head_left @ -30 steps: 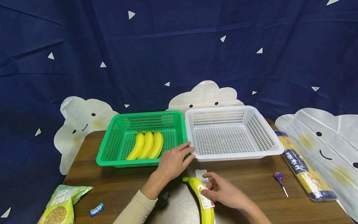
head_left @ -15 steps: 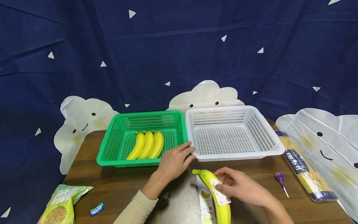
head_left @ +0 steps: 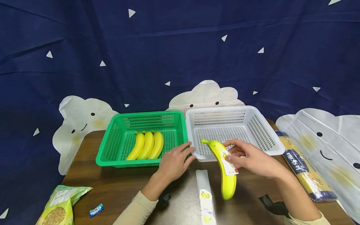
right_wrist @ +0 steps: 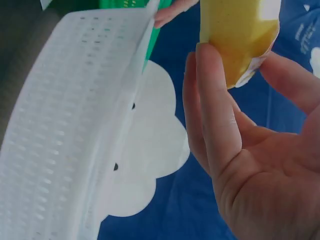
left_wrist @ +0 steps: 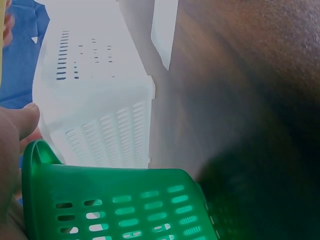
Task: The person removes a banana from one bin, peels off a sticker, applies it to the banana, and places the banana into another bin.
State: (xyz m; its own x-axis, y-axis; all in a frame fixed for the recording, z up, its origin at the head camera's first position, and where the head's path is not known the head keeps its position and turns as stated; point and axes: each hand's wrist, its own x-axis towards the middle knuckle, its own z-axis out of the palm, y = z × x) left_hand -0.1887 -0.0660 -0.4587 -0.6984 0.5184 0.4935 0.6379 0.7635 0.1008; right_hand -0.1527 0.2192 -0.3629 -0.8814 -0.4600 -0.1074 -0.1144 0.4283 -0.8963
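My right hand (head_left: 247, 157) pinches a yellow banana (head_left: 223, 167) by its middle, where a white sticker label sits. The banana hangs over the front rim of the white basket (head_left: 270, 145), stem end pointing into it. In the right wrist view my fingers (right_wrist: 212, 115) wrap the banana (right_wrist: 235, 35) beside the white basket (right_wrist: 75, 125). My left hand (head_left: 174, 162) rests with relaxed fingers against the front corner where the green basket (head_left: 112, 142) meets the white one. Three bananas (head_left: 147, 145) lie in the green basket. The left wrist view shows the green basket (left_wrist: 120, 205) and white basket (left_wrist: 100, 100).
A strip of banana stickers (head_left: 204, 197) lies on the brown table (head_left: 112, 187) in front of me. A snack bag (head_left: 59, 207) and a small blue candy pack (head_left: 96, 210) sit front left. A purple lollipop and a spaghetti pack (head_left: 302, 165) lie at the right.
My right hand has lifted the banana off the table and carried it forward and right to the white basket's front rim. The left hand has stayed put.
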